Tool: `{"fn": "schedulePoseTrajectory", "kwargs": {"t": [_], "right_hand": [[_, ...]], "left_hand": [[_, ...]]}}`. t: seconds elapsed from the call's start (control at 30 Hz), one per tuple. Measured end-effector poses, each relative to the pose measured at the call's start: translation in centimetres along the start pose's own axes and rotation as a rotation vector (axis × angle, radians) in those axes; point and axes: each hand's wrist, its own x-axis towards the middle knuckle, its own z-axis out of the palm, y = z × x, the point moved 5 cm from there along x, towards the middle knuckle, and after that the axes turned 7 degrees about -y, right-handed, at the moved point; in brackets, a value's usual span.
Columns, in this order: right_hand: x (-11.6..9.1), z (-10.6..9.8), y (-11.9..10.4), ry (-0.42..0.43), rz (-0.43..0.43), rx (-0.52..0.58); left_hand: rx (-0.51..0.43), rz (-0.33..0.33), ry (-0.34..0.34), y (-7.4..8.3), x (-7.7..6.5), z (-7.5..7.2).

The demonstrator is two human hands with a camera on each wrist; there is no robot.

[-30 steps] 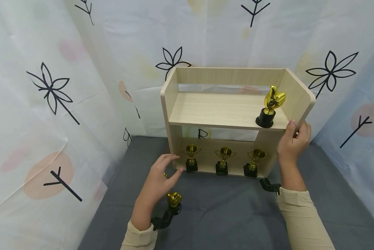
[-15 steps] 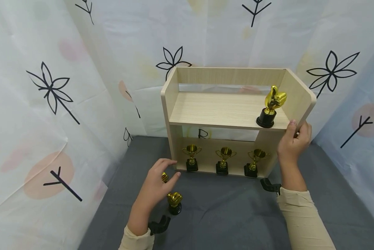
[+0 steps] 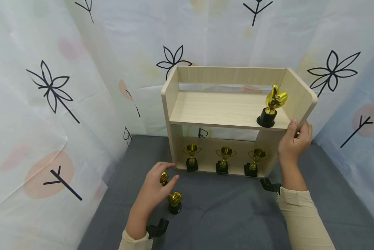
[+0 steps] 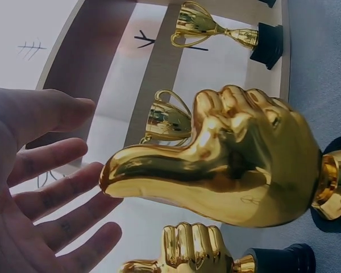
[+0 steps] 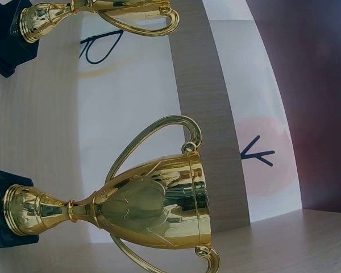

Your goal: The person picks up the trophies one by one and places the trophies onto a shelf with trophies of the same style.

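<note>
My left hand [image 3: 152,187] hovers above the grey cloth with fingers spread and holds nothing. Beside its thumb stands a gold thumbs-up trophy [image 3: 175,201] on a black base; a second thumbs-up trophy [image 3: 163,178] is partly hidden behind the hand. In the left wrist view one thumbs-up trophy [image 4: 256,176] looms large, its thumb close to my fingertips. My right hand [image 3: 294,144] grips the front edge of the right side panel of a two-tier wooden shelf [image 3: 212,107], thumb in front. A thumbs-up trophy [image 3: 267,116] stands at the right of the upper tier.
On the lower tier stand three gold cup trophies: a left one [image 3: 192,161], a middle one [image 3: 222,163] and a right one [image 3: 252,166]. A patterned white curtain [image 3: 137,34] hangs behind and at the sides. Grey cloth [image 3: 224,215] spreads before the shelf.
My left hand has drawn back from the shelf's lower left corner, toward me and slightly left, uncovering more of the farther thumbs-up trophy. The right hand keeps its grip on the shelf.
</note>
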Motion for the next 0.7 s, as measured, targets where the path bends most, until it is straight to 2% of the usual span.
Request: {"fn": "schedulePoseTrajectory", "kwargs": {"t": [0.4,0.7], "right_hand": [[0.1,0.1,0.0,0.005,-0.009,0.017],[0.1,0.1,0.1,0.005,-0.005,0.016]], "left_hand": [[0.0,-0.06,0.007,-0.3,-1.0,0.0],[0.001,-0.089,-0.023,-0.5,-1.4,0.4]]}}
